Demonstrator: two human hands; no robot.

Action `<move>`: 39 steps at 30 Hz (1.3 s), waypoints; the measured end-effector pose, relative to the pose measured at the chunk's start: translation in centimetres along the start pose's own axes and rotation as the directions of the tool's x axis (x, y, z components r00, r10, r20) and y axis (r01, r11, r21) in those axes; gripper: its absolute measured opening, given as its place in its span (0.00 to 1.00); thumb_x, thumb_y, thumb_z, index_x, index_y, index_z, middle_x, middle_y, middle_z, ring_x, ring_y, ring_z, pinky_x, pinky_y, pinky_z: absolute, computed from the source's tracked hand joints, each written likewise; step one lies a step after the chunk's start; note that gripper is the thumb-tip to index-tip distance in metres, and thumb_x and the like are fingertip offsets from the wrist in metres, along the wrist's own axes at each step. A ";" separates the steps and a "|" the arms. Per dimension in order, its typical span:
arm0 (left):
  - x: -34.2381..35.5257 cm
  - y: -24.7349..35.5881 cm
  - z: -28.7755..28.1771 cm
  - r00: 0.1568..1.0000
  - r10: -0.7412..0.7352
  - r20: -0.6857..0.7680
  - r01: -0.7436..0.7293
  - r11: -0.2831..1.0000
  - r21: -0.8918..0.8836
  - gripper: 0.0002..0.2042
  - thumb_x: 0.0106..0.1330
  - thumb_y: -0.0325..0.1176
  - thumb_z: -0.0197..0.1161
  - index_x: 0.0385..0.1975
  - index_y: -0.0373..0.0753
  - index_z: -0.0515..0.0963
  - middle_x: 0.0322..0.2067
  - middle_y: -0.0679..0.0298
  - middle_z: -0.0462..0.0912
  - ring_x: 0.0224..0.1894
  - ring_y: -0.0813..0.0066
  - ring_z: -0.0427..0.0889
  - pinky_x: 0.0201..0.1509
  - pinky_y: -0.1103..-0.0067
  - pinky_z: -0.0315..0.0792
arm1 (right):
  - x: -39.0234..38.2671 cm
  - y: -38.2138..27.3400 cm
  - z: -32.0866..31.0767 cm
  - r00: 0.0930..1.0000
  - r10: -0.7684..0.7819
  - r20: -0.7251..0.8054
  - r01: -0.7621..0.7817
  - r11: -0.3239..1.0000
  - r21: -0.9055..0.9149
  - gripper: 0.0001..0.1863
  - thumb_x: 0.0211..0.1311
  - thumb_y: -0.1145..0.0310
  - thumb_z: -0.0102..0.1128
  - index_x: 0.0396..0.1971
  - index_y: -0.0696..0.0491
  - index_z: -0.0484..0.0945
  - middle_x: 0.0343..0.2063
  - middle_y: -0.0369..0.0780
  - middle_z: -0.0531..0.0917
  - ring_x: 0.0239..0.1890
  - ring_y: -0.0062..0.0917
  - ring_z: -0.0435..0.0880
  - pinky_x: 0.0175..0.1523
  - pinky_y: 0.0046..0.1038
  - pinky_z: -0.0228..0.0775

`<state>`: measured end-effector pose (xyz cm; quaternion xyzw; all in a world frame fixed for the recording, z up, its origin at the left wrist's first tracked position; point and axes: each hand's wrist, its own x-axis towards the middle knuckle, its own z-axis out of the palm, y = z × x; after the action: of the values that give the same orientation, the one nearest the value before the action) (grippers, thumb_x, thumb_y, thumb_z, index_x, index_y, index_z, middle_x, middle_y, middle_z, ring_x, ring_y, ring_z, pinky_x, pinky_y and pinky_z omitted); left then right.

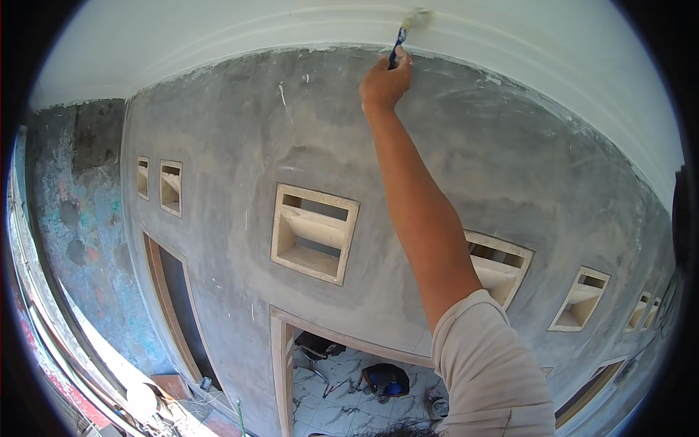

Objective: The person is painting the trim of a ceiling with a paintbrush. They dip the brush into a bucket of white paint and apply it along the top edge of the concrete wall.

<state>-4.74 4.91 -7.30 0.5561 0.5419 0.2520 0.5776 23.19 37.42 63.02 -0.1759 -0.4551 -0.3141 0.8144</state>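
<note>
My right hand [384, 86] is raised high, its fingers closed around the blue handle of a paintbrush [401, 36]. The brush's pale bristles are blurred and lie against the white ceiling moulding [306, 28]. Just under the hand runs the ragged edge where the white moulding meets the grey plastered wall [240, 131]. My bare forearm and beige sleeve cross the wall from the lower right. My left hand does not show.
Pale framed vents [279, 231] are set in the wall, one partly behind my arm. Below lies a doorway [279, 349] onto a marbled tile floor [320, 415], with a black chair [317, 345], a dark rounded shape [387, 379] and a bucket [439, 406]. A second doorway [160, 269] stands left.
</note>
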 end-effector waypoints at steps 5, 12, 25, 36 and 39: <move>0.9 -3.7 1.1 0.987 0.139 -0.087 -0.136 0.990 0.038 0.23 0.58 0.33 0.58 0.54 0.29 0.75 0.42 0.42 0.83 0.44 0.51 0.83 0.51 0.63 0.75 | -5.3 -2.5 4.4 0.911 0.054 0.409 -0.007 0.993 -0.114 0.16 0.63 0.75 0.59 0.52 0.59 0.78 0.45 0.50 0.82 0.44 0.36 0.85 0.51 0.32 0.73; -0.6 -2.3 0.8 0.997 0.034 -0.063 -0.033 0.999 0.017 0.23 0.58 0.32 0.58 0.54 0.28 0.75 0.43 0.43 0.83 0.43 0.53 0.83 0.48 0.64 0.76 | 4.4 -2.8 -6.1 0.951 0.191 0.244 -0.155 0.975 -0.157 0.15 0.65 0.76 0.58 0.52 0.57 0.78 0.35 0.43 0.82 0.32 0.28 0.82 0.39 0.31 0.73; -0.6 -0.2 1.7 0.997 -0.073 -0.008 0.073 0.996 -0.054 0.24 0.57 0.31 0.58 0.54 0.29 0.75 0.43 0.44 0.83 0.46 0.52 0.83 0.51 0.66 0.77 | 9.8 -2.7 -18.2 0.987 -0.006 -0.159 -0.021 0.986 -0.165 0.19 0.67 0.76 0.54 0.57 0.66 0.71 0.47 0.51 0.80 0.48 0.39 0.83 0.53 0.35 0.73; -0.4 -3.5 1.9 0.965 0.261 -0.038 -0.258 0.964 0.069 0.21 0.57 0.31 0.57 0.50 0.29 0.77 0.41 0.44 0.83 0.44 0.52 0.82 0.51 0.65 0.75 | -0.2 -5.2 -1.3 0.873 0.195 0.447 -0.115 0.973 -0.198 0.19 0.63 0.78 0.54 0.54 0.61 0.74 0.51 0.55 0.79 0.50 0.47 0.81 0.57 0.42 0.72; -1.2 -2.3 2.2 0.973 0.228 -0.038 -0.225 0.972 0.060 0.20 0.58 0.31 0.57 0.50 0.29 0.77 0.41 0.45 0.83 0.44 0.53 0.82 0.51 0.65 0.75 | -0.1 -6.0 -1.4 0.783 0.235 0.576 -0.123 0.966 -0.227 0.17 0.63 0.77 0.55 0.52 0.60 0.76 0.49 0.54 0.81 0.48 0.45 0.83 0.53 0.40 0.76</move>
<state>-3.79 2.42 -9.45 0.6243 0.4944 0.3137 0.5172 20.04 32.24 62.14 -0.3800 -0.6402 -0.2027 0.6362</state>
